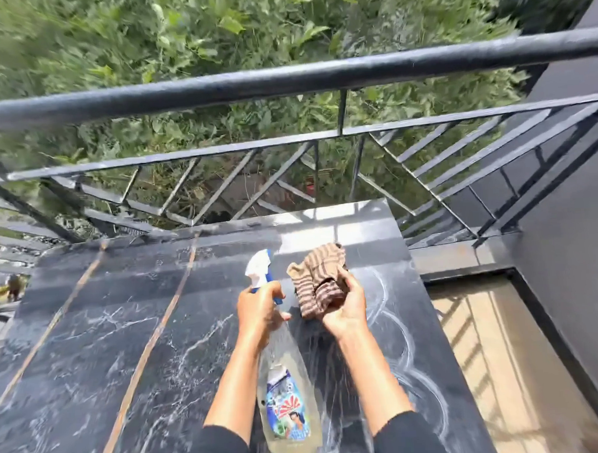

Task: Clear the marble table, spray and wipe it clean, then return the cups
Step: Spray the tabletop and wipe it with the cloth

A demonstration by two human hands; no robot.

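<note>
A clear spray bottle (288, 415), likely light and slick (best held at its neck), is gripped there by the left hand (260, 308) above the dark marble worktop (90, 338); the right hand (347, 309) clutches a soft striped cloth (318, 270).

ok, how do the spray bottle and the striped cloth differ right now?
The clear plastic spray bottle is rigid and long, with its white-and-blue nozzle pointing away; the brown-striped cloth is soft and bunched. The left hand grips the bottle's neck; the right hand holds the cloth. Both are over the black marble table.
</note>
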